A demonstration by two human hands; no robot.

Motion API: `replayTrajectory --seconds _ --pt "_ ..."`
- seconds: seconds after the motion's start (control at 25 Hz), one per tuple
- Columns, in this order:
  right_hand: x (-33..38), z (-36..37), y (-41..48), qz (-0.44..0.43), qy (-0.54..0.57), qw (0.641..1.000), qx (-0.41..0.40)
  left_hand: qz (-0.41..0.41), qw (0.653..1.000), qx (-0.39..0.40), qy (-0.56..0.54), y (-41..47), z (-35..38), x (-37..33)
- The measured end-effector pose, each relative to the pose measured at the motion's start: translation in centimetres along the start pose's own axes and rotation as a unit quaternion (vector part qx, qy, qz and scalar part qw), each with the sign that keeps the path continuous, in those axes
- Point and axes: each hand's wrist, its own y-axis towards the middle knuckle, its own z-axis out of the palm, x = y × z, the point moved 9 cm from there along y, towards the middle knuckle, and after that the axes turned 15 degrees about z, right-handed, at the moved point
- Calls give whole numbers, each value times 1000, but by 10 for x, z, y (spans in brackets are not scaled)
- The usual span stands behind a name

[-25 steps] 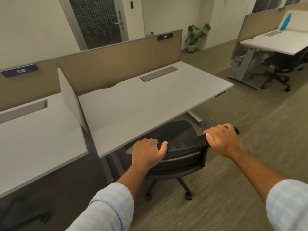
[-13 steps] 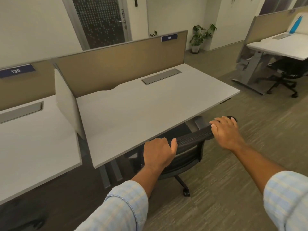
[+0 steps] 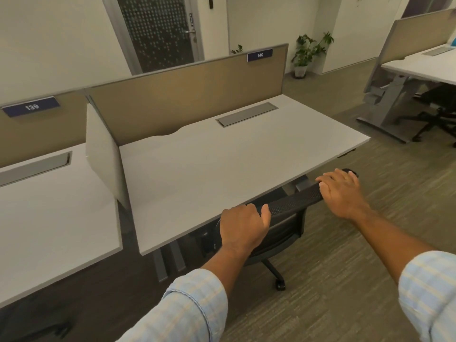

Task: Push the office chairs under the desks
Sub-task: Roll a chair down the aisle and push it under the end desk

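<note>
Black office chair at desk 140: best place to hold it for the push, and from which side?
Grip the top rail of the black office chair, coming from behind the backrest, on the aisle side. The rail is a wide horizontal bar facing the person, while the seat is hidden under the desk. The left hand and right hand sit near its two ends, which probably keeps the chair from swivelling.

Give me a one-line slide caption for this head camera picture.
Both hands, left and right, rest on the backrest of a black office chair tucked under desk 140.

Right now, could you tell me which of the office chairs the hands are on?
The black mesh chair at desk 140, under both hands; the other chair stands untouched by the far right desk.
</note>
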Motion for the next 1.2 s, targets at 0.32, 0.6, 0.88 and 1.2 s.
replayTrajectory --seconds 0.32,0.6,0.88,1.2 --pt "9 -11 21 -74 -62 995 -29 -21 998 60 8 23 4 6" --pt "13 -15 55 -202 -25 977 68 -61 996 56 33 35 4 -6" --pt "-12 -13 74 -232 -3 973 16 -63 997 30 36 51 14 -27" --pt "0 -17 91 -243 -26 969 25 -70 997 16 37 70 14 -20"
